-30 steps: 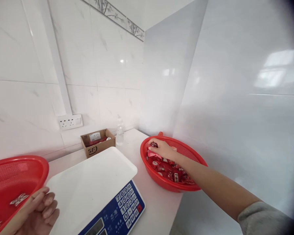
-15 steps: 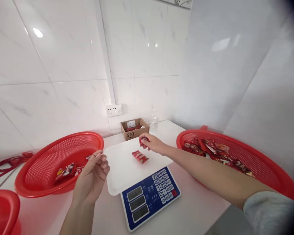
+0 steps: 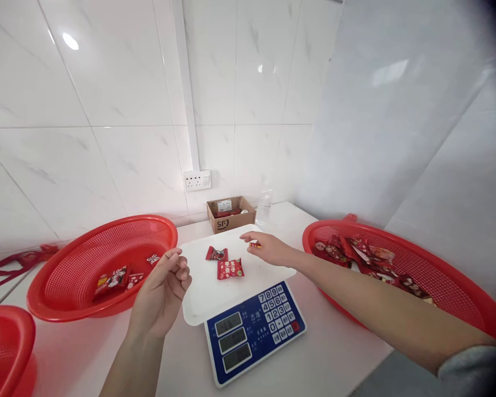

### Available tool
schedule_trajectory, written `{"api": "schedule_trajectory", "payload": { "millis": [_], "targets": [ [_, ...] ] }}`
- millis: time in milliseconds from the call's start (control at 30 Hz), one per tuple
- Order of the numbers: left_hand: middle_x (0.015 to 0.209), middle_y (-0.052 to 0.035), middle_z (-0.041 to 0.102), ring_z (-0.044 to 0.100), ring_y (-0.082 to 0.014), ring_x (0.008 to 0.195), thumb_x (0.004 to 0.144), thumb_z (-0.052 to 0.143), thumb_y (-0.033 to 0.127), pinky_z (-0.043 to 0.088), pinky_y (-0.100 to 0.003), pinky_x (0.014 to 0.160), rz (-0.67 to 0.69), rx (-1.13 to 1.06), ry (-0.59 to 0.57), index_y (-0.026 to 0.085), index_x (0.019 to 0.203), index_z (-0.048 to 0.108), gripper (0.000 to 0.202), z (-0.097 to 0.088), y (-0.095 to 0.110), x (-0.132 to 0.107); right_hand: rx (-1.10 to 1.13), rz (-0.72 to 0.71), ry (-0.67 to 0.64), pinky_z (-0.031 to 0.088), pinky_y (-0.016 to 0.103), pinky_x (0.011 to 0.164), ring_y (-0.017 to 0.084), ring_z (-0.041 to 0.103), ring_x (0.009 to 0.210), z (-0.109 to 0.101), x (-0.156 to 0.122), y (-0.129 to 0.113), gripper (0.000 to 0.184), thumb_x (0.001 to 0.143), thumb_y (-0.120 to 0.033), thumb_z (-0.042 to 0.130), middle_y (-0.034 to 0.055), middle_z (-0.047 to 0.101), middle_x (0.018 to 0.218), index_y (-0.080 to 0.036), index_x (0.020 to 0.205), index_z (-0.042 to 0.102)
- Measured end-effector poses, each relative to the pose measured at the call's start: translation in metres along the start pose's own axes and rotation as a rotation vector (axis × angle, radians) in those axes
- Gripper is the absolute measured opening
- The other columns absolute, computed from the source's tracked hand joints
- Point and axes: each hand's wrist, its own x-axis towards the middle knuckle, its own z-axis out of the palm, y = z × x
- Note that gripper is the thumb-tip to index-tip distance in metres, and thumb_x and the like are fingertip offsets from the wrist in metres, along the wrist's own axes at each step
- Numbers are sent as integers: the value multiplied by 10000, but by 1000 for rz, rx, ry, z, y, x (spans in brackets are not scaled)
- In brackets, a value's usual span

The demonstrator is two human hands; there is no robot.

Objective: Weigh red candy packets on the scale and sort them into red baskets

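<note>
Over the left front of the white weighing tray (image 3: 202,300), my left hand (image 3: 163,292) is raised with its fingers curled in and nothing visible in them. My right hand (image 3: 268,249) reaches over the tray's right side. Between its thumb and fingers shows a bit of a small red-and-yellow packet (image 3: 255,244), mostly hidden by the hand. On the tray lie a dark red snack packet (image 3: 217,253) and a brighter red snack packet (image 3: 230,268) with white lettering, touching each other. The scale's blue keypad panel (image 3: 254,331) faces me.
On the left, a red mesh basket (image 3: 45,309) holds a few packets; part of another red basket (image 3: 20,347) shows nearer. The right-hand red basket (image 3: 458,275) holds several packets. Behind the tray stand a cardboard box (image 3: 233,221) and a clear plastic bottle (image 3: 265,207).
The dark red packet left my right hand and now lies on the tray beside the brighter one, which has shifted and shows its lettering. My right hand has moved right; my left stays curled.
</note>
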Motion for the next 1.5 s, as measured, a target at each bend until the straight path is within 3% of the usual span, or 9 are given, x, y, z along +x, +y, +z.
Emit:
{"api": "schedule_trajectory", "payload": {
  "millis": [200,333,533,700,800,933,1267,1400,1500],
  "targets": [
    [652,16,537,485,-58,532,747,625,163,462,-150,492,0,-3,4,174,814,592,76,0,-1,0,-137,-50,-37,425,378,921,217,556,1049,8,-5,-10,343,788,-169,492,84,595,1169,-186,1115,594],
    [649,17,534,483,-57,531,739,633,162,465,-151,491,-6,0,5,173,798,589,75,1,0,-1,-153,-117,-48,427,356,922,200,539,1063,14,-6,-11,406,751,-67,450,75,567,1190,-200,1105,597],
    [651,18,530,473,-56,528,730,647,176,462,-150,483,2,10,13,170,787,594,78,3,1,-2,-122,-143,37,419,335,942,166,508,1106,8,-11,-6,432,762,2,382,77,539,1214,-188,1088,593],
    [646,19,523,466,-54,525,721,655,177,459,-145,476,-4,18,22,166,775,596,81,4,0,-2,-198,-169,-30,364,377,1004,205,450,1197,9,-25,-5,349,830,-191,478,100,499,1288,-190,1167,570],
    [647,19,524,467,-54,527,713,661,177,460,-144,476,-15,25,20,163,774,599,88,5,-2,-2,-283,-188,-198,256,423,1072,250,275,1327,18,-35,-12,495,848,-375,491,107,356,1426,-200,1309,458],
    [647,18,525,470,-56,528,705,667,181,462,-147,476,-14,39,24,167,785,603,103,7,-3,-2,-380,-213,-349,139,423,1112,261,131,1375,28,-42,-29,621,867,-473,426,96,242,1485,-177,1401,315],
    [645,20,523,468,-56,524,675,692,173,465,-146,476,-33,61,20,167,778,606,133,8,-7,-2,-409,-252,-274,154,531,1066,307,110,1369,52,14,-29,635,868,-552,339,99,208,1496,-208,1401,302],
    [640,20,522,469,-59,522,674,694,182,465,-153,471,-18,57,12,170,769,610,128,6,-5,-3,-368,-296,-309,201,433,1077,271,224,1342,50,3,-32,607,884,-524,327,123,323,1446,-161,1370,367],
    [641,19,521,471,-62,522,681,685,185,467,-156,470,-10,60,14,172,773,613,118,6,-3,-4,-351,-231,-304,180,453,1083,274,167,1362,31,-20,-31,630,881,-552,312,129,292,1459,-173,1383,346]
  ]
}}
